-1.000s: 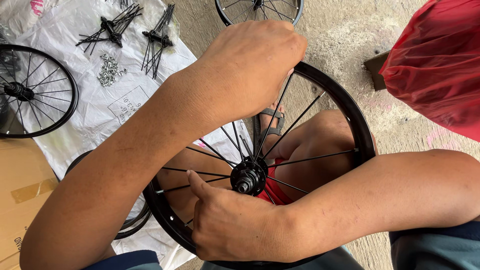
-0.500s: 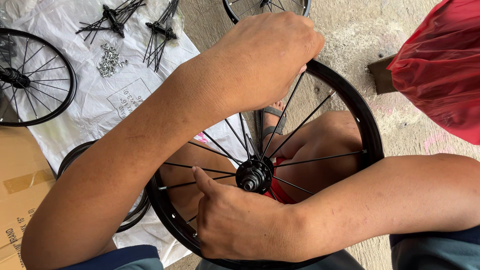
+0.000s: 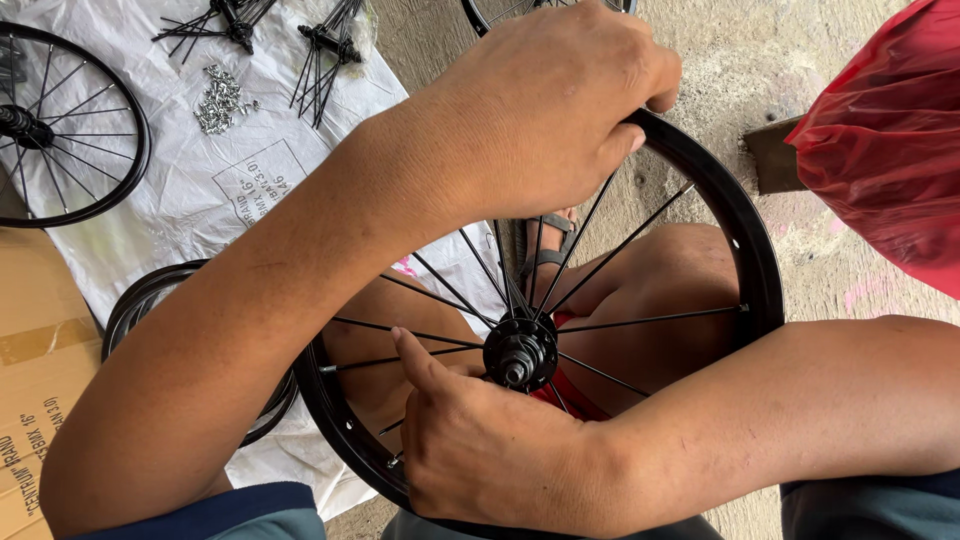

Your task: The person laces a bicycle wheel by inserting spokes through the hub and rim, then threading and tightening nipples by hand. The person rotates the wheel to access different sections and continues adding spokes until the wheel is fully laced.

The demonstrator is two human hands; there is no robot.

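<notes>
The person holds a small black bicycle wheel (image 3: pixel 745 270) over the knees, its rim running from the top of the view down past the lap. The left hand (image 3: pixel 545 110) curls over the upper edge of the rim, fingers (image 3: pixel 660 85) wrapped down and pressed together around it. The right hand (image 3: pixel 480 450) lies low on the wheel beside the hub (image 3: pixel 518 352), thumb raised toward the spokes (image 3: pixel 650 320); its other fingers are tucked under the palm, so whether they pinch a spoke or a nipple cannot be told.

Judging by how things lie, the lacing looks well along but not finished: many spokes already run from hub to rim, yet wide gaps show between them on the near side and the spacing is uneven. On the white sheet (image 3: pixel 250 190) spread over the floor, a heap of small silver nipples (image 3: pixel 220 98) and two hubs with loose spoke bundles (image 3: pixel 325 45) lie unused. A laced wheel (image 3: pixel 65 125) lies at the left, and bare black rims (image 3: pixel 150 300) are stacked near a cardboard box (image 3: pixel 40 400). A red plastic bag (image 3: pixel 890 150) hangs at the right.
</notes>
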